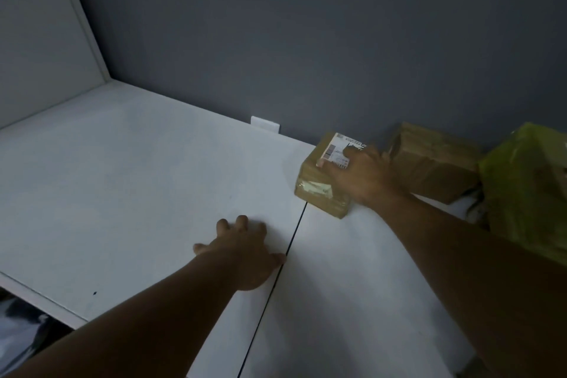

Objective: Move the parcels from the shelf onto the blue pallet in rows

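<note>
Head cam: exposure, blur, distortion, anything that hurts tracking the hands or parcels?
Head view: dim, underexposed, white shelf reads grey, no glare; the label on the box is the brightest patch, text unreadable; right hand on the box and left hand flat on the shelf look soft-edged; yellow bag at the right edge is smeared; wide angle slightly curves the shelf seam.
</note>
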